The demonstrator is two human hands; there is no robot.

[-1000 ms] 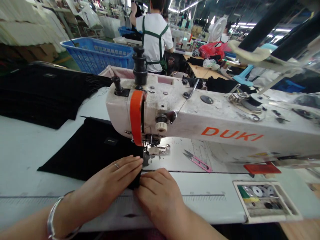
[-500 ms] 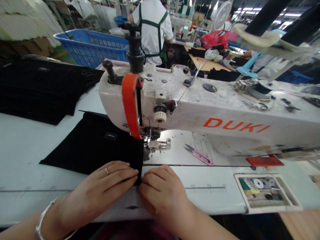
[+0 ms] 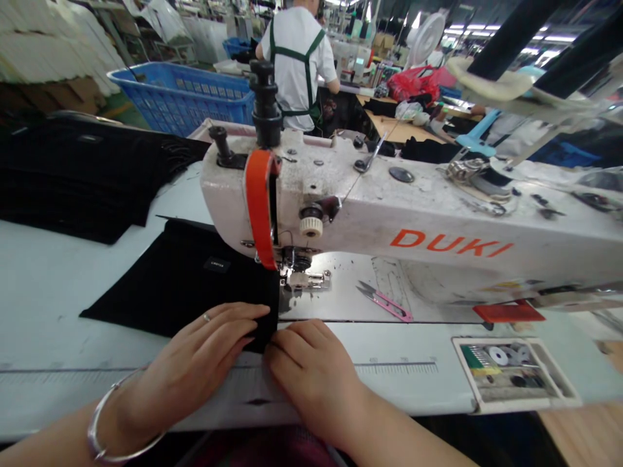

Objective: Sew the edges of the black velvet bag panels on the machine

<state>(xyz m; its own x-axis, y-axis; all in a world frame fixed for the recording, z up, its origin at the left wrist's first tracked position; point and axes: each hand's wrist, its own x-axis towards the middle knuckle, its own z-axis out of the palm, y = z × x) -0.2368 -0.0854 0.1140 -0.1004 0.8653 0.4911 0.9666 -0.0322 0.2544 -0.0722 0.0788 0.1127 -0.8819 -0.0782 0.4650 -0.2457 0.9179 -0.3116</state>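
A piece of black fabric with a small label lies flat on the pale sewing table, its right edge under the presser foot of a white DUKI sewing machine. My left hand, with a ring and a bracelet, lies flat on the fabric's near corner, fingers stretched out. My right hand has its fingers curled and pressed against the fabric's near right edge, just in front of the needle plate.
Pink thread snips lie on the machine bed right of the foot. A tray of bobbins is set into the table at right. Stacked black fabric lies at far left. A blue basket and a person in a white shirt are behind.
Both hands stay on the fabric's near edge with only a slight shift. The view has moved a little. The fabric's edge sits a bit farther under the foot.
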